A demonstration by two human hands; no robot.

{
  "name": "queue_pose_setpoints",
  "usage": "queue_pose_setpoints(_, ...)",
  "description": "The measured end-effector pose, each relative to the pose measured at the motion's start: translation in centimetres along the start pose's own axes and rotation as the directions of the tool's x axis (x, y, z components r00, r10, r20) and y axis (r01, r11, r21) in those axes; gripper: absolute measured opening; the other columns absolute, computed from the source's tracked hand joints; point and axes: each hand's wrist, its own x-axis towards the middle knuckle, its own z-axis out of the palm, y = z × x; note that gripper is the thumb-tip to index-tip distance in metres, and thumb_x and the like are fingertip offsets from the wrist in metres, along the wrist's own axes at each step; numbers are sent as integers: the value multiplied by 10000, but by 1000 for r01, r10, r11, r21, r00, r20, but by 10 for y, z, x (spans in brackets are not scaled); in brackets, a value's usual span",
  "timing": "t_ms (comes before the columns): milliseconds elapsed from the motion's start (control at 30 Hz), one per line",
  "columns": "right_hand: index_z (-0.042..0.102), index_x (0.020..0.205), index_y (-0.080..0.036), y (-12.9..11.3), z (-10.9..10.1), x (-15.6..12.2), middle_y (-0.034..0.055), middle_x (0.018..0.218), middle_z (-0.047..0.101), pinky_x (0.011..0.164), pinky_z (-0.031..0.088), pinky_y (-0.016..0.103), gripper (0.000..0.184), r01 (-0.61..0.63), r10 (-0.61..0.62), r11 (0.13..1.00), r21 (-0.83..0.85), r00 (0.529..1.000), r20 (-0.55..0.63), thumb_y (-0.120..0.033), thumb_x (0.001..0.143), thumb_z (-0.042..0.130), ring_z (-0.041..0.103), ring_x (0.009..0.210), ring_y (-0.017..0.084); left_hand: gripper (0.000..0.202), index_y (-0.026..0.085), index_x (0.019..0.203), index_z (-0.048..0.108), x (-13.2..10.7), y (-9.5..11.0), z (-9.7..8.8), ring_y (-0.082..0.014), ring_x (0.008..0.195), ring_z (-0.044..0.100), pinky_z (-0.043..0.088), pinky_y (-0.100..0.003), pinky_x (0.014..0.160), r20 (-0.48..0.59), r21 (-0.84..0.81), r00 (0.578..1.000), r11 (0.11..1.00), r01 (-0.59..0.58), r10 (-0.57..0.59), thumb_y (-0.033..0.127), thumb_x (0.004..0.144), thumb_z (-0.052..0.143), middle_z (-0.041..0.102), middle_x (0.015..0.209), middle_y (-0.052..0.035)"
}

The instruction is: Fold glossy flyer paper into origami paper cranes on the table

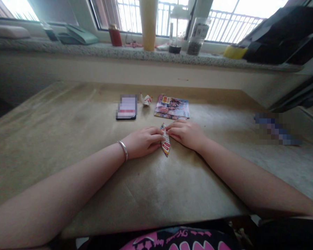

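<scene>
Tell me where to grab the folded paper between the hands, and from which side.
Pinch the folded paper by its lower pointed tip, from the near side: it lies flat, and the left hand and right hand cover its upper half, so likely only that tip is free.

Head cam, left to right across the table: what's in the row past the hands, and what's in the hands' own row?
Past the hands: phone → small folded paper piece → stack of printed sheets → far right, blurred-out item. Hands' row: left hand → folded printed paper → right hand.
</scene>
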Motion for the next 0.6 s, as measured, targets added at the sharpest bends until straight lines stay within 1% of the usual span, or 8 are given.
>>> queue_pose_setpoints(133, 710, 885, -208, 0, -1, 0, 55, 902, 712, 736, 425, 293, 229, -1, 0, 1000, 7, 1000, 27, -276, 916, 494, 588, 885, 182, 310, 169, 1188, 572, 0, 0, 0, -210, 1081, 580, 492, -362, 937, 1, -16, 1000, 1000, 26, -26, 242, 899, 487, 604, 1186, -112)
queue_pose_setpoints(200, 709, 874, -199, 0, -1, 0, 63, 891, 707, 758, 432, 302, 230, 13, -13, 1000, 16, 1000, 27, -263, 909, 491, 586, 884, 186, 345, 184, 1231, 552, -1, 0, 1, -209, 1083, 584, 496, -362, 932, 11, -19, 1000, 999, 26, -26, 258, 900, 488, 591, 1213, -109)
queue_pose_setpoints(367, 689, 883, -184, 0, 1, 2, 62, 1039, 687, 861, 441, 332, 199, 44, -45, 997, 60, 999, 9, -200, 872, 491, 572, 979, 204, 349, 193, 1232, 565, -1, -1, 1, -214, 1091, 573, 490, -354, 936, 49, 3, 999, 1000, 23, -23, 270, 899, 495, 578, 1222, -104)
queue_pose_setpoints(467, 674, 871, -175, -1, 4, 4, 65, 1021, 693, 870, 452, 335, 185, 16, -18, 994, 107, 1000, 11, -171, 850, 490, 581, 984, 205, 351, 185, 1229, 568, -1, 0, 0, -222, 1082, 571, 494, -362, 923, 63, 24, 997, 999, 35, -36, 265, 894, 497, 569, 1226, -107)
queue_pose_setpoints(600, 663, 838, -180, -2, 6, 4, 74, 1002, 700, 892, 455, 359, 170, 0, 2, 991, 135, 1000, -17, -161, 831, 494, 584, 992, 211, 339, 192, 1217, 577, -1, 1, 0, -220, 1090, 562, 479, -364, 944, 36, 42, 999, 999, 33, -35, 266, 895, 497, 553, 1243, -109)
